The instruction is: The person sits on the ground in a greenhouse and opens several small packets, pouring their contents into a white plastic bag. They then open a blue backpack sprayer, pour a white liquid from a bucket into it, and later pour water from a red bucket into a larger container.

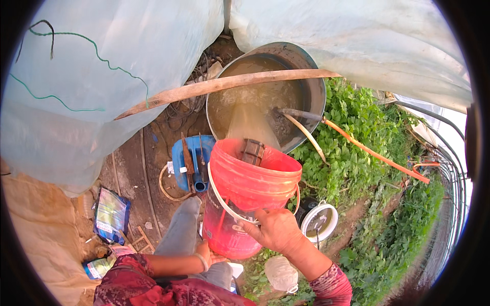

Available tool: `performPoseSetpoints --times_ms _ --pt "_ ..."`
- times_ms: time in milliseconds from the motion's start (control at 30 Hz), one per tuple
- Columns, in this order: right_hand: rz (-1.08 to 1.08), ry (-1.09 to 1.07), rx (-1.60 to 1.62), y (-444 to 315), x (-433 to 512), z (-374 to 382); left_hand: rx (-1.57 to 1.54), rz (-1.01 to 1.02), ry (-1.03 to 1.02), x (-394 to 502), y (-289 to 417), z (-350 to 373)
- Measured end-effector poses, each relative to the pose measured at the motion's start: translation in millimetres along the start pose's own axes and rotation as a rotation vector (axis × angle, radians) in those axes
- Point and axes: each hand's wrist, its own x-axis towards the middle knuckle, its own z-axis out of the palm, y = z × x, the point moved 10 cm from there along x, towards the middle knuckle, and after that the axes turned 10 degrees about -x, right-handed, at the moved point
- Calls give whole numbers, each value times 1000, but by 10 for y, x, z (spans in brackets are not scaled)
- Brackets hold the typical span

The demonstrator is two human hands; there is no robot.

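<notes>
A red plastic bucket (250,191) is tilted away from me over the near rim of a large round tub (319,91). Murky water (252,120) streams from its mouth into the brownish water in the tub. Inside the bucket's mouth sits a dark ribbed cylindrical object (253,152), which I cannot identify. My right hand (273,229) grips the bucket's white handle at its side. Low down, my left hand (208,254) supports the bucket's base, its fingertips partly under it.
A wooden slat (229,84) crosses the tub. An orange hose (375,149) joins a dark pipe in the water. Left of the bucket lies a blue jerrycan (180,157); right, a white-rimmed pail (332,220) and a clear plastic jug (281,273). Leafy plants (356,126) and plastic sheeting (115,76) flank the tub.
</notes>
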Motion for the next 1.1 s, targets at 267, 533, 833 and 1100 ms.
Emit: performPoseSetpoints --times_ms 267,533,833,1100 --pt "-16 -15 26 -28 5 93 5 -7 19 14 40 28" --pt "-17 56 26 -33 -27 121 4 -8 -1 69 -30 -8" --pt "-10 106 31 7 -37 98 -33 -33 -40 -85 -41 73" --pt "-9 114 14 15 -24 150 -25 -48 -36 -182 -55 97"
